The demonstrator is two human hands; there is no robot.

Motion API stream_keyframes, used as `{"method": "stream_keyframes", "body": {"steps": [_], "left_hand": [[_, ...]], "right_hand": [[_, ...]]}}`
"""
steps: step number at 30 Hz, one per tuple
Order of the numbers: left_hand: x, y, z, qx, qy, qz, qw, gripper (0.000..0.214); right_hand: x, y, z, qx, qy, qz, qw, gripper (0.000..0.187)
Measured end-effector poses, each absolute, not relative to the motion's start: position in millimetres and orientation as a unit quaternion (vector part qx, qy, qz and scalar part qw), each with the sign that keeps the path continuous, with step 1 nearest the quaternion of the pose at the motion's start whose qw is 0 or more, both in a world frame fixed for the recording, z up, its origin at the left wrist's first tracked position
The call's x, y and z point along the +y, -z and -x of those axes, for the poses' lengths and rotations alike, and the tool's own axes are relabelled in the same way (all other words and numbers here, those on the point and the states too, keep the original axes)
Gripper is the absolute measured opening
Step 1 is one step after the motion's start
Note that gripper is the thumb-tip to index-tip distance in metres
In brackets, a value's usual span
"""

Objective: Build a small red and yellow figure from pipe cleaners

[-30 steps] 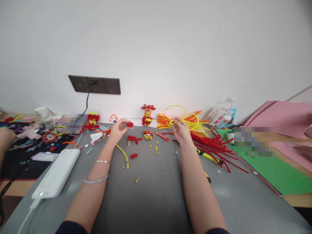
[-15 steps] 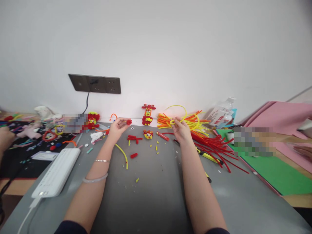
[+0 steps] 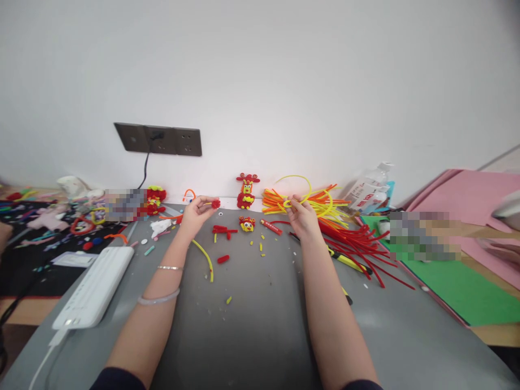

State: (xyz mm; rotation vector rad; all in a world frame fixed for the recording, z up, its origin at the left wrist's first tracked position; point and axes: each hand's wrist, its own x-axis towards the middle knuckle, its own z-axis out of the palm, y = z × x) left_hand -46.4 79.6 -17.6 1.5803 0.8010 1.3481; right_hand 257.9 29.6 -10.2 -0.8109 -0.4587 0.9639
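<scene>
My left hand is closed in a pinch on a small red fuzzy piece, which looks like coiled pipe cleaner. My right hand pinches a yellow pipe cleaner that arcs up in front of the wall, beside the orange and yellow pipe cleaners. Between the hands, a red and yellow figure stands against the wall. Closer to me lies a small yellow head with googly eyes. Loose red pieces, a bent yellow pipe cleaner and yellow scraps lie on the grey table.
Red pipe cleaners and a yellow-black cutter lie by my right forearm. A plastic bottle leans behind. At left is a white power strip with its cable. Another person's hand shows at the right edge.
Both my hands stay almost in the same place, with the same things in them. At the left edge, another person's hand has drawn back mostly out of view.
</scene>
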Motion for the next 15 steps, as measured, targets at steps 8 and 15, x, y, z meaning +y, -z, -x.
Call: {"method": "stream_keyframes", "body": {"steps": [8,15], "left_hand": [[79.2,16.3,46.5,0.322,-0.541,-0.640,0.441,0.036],[78.3,15.8,46.9,0.324,-0.534,-0.640,0.447,0.036]], "right_hand": [[28.8,8.3,-256.4,-0.206,-0.448,0.375,0.785,0.022],[28.6,8.8,-256.8,-0.211,-0.446,0.376,0.784,0.025]]}}
